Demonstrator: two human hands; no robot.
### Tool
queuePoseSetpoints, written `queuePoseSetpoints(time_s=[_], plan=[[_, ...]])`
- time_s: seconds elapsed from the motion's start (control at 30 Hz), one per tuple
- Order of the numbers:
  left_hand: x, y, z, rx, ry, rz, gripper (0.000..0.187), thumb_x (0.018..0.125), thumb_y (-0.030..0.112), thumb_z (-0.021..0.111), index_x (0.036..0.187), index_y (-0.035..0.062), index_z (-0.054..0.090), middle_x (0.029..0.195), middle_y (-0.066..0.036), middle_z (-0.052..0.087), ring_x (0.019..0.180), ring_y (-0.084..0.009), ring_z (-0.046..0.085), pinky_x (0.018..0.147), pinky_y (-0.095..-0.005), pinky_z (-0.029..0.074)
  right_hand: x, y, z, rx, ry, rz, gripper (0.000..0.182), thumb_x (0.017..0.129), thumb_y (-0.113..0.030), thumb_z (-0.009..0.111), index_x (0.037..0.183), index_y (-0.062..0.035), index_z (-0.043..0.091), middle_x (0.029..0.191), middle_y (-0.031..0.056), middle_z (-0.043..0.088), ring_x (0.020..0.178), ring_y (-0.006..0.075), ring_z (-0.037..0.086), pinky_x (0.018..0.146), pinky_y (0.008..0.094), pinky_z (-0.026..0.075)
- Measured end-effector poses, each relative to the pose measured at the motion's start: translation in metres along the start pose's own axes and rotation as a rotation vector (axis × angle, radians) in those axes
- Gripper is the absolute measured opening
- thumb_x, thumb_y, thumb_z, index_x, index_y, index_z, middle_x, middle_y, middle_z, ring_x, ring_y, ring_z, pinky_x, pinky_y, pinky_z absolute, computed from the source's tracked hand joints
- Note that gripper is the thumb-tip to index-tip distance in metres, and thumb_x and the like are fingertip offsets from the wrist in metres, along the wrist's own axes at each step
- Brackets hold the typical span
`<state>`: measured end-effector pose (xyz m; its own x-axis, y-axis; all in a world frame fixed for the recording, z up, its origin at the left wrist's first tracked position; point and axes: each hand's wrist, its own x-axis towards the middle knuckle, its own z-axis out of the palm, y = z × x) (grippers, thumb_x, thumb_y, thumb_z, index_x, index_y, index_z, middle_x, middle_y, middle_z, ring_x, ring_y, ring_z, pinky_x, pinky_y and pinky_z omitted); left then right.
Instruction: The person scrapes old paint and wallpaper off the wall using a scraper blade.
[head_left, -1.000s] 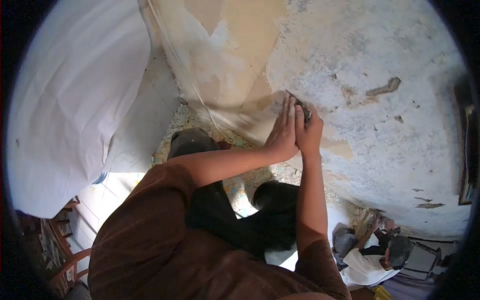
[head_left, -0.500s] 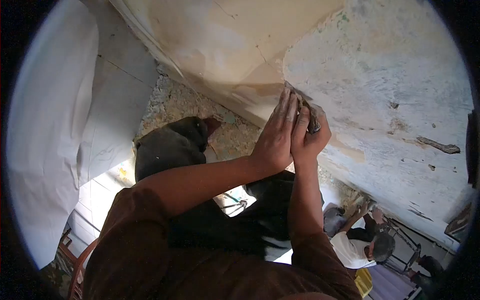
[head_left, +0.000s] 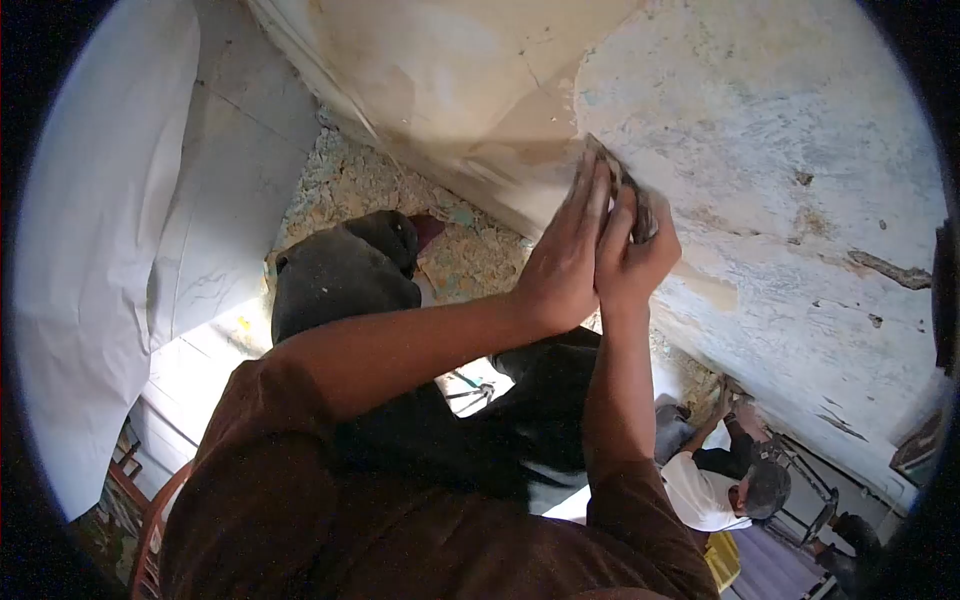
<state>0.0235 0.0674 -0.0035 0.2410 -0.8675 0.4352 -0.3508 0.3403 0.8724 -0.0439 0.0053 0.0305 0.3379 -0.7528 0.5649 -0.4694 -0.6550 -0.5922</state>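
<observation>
The person is wearing a brown shirt, and it is filling the bottom of the view, closest to the camera. Both bare arms are reaching out from it toward the wall. Below them, dark trousers are showing, with one knee bending up on the left.

The left hand is lying flat and open, with its fingers straight and close together. It is pressing against the side of the right hand and holding nothing. The right hand is curling tight around a small dark sanding pad (only its edge is peeking out past the fingers). The pad is touching the wall, right at the place where the rough, pale blue part is meeting the smooth cream part.

Under the hands, crumbs of old paint are lying on the floor along the foot of the wall. A big white sheet is hanging on the far left.

Farther off, at the lower right, another person in a white top is crouching near the foot of the same wall, with one arm reaching up toward it. Their hands are too small to see clearly. A dark frame is sitting at the far right edge.
</observation>
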Motion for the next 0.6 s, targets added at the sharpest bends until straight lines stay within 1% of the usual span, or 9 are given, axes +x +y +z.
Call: queuePoseSetpoints(time_s=[0.1, 0.17, 0.23, 0.3, 0.33, 0.43, 0.5, 0.57, 0.6], plan=[[0.004, -0.003, -0.001, 0.198, -0.04, -0.004, 0.089, 0.084, 0.011, 0.065, 0.149, -0.0122, 0.008, 0.152, -0.041, 0.007, 0.143, -0.055, 0.012, 0.117, -0.0546, 0.02, 0.003, -0.005, -0.002, -0.016, -0.027, 0.049, 0.015, 0.09, -0.003, 0.059, 0.103, -0.0022, 0.066, 0.095, 0.0184, 0.069, 0.088, 0.0351, 0.069, 0.079, 0.0362, 0.054], [0.0, -0.002, 0.002, 0.22, -0.015, 0.028, 0.089, 0.085, 0.011, 0.064, 0.149, -0.0119, 0.007, 0.152, -0.041, 0.006, 0.143, -0.0557, 0.011, 0.117, -0.0549, 0.02, 0.001, -0.011, -0.006, -0.126, -0.051, -0.071, 0.014, 0.093, -0.002, 0.057, 0.103, 0.0056, 0.064, 0.09, 0.0166, 0.071, 0.081, 0.0175, 0.068, 0.073, 0.0298, 0.053], [-0.003, 0.002, -0.002, -0.014, -0.037, 0.038, 0.085, 0.085, 0.01, 0.063, 0.148, -0.0123, 0.01, 0.151, -0.042, 0.007, 0.143, -0.0563, 0.01, 0.116, -0.0553, 0.021, -0.003, -0.001, -0.001, -0.038, 0.027, -0.095, 0.014, 0.093, -0.002, 0.057, 0.103, 0.0049, 0.064, 0.089, 0.0171, 0.07, 0.08, 0.018, 0.068, 0.073, 0.0298, 0.053], [-0.002, -0.002, -0.001, -0.034, 0.021, 0.011, 0.084, 0.084, 0.009, 0.064, 0.149, -0.0105, 0.013, 0.152, -0.041, 0.007, 0.143, -0.0561, 0.01, 0.117, -0.0549, 0.021, 0.001, 0.003, 0.002, -0.014, -0.013, -0.026, 0.014, 0.093, -0.001, 0.058, 0.104, 0.0051, 0.063, 0.09, 0.0175, 0.071, 0.082, 0.0186, 0.069, 0.074, 0.0294, 0.053], [0.001, -0.01, -0.002, 0.042, 0.016, -0.025, 0.087, 0.084, 0.01, 0.065, 0.15, -0.0092, 0.013, 0.152, -0.041, 0.006, 0.143, -0.0559, 0.009, 0.117, -0.0545, 0.02, 0.005, 0.004, 0.007, 0.005, -0.05, 0.008, 0.015, 0.09, -0.003, 0.059, 0.104, -0.0019, 0.065, 0.097, 0.0193, 0.068, 0.088, 0.0355, 0.069, 0.079, 0.0359, 0.053], [-0.003, -0.008, -0.001, 0.111, 0.016, -0.045, 0.091, 0.083, 0.011, 0.068, 0.152, -0.005, 0.012, 0.154, -0.039, 0.007, 0.144, -0.0545, 0.009, 0.118, -0.0531, 0.02, 0.0, -0.011, 0.0, -0.103, -0.089, 0.018, 0.016, 0.09, -0.004, 0.059, 0.105, -0.0012, 0.065, 0.098, 0.0192, 0.069, 0.088, 0.0355, 0.069, 0.081, 0.0358, 0.053], [-0.005, -0.002, -0.001, -0.01, 0.01, 0.103, 0.089, 0.083, 0.01, 0.067, 0.152, -0.004, 0.013, 0.154, -0.038, 0.008, 0.144, -0.0537, 0.01, 0.117, -0.0524, 0.022, -0.006, -0.002, 0.002, 0.028, -0.006, -0.005, 0.016, 0.091, -0.004, 0.059, 0.105, -0.0013, 0.064, 0.097, 0.0195, 0.069, 0.088, 0.0362, 0.069, 0.081, 0.0368, 0.053], [-0.002, -0.003, 0.0, 0.01, -0.014, 0.001, 0.089, 0.083, 0.011, 0.067, 0.152, -0.0041, 0.013, 0.154, -0.038, 0.008, 0.144, -0.0532, 0.011, 0.117, -0.052, 0.023, 0.002, -0.004, 0.001, -0.028, 0.024, -0.016, 0.013, 0.092, -0.003, 0.059, 0.102, 0.0021, 0.066, 0.089, 0.02, 0.07, 0.081, 0.0244, 0.07, 0.073, 0.0312, 0.053], [0.002, -0.008, -0.001, 0.057, 0.011, -0.026, 0.09, 0.083, 0.012, 0.068, 0.152, -0.0042, 0.012, 0.154, -0.038, 0.008, 0.144, -0.0531, 0.01, 0.117, -0.0517, 0.022, 0.006, -0.006, 0.003, -0.04, -0.059, 0.012, 0.017, 0.09, -0.004, 0.06, 0.106, -0.0016, 0.064, 0.097, 0.0202, 0.069, 0.09, 0.0371, 0.069, 0.081, 0.038, 0.053]])
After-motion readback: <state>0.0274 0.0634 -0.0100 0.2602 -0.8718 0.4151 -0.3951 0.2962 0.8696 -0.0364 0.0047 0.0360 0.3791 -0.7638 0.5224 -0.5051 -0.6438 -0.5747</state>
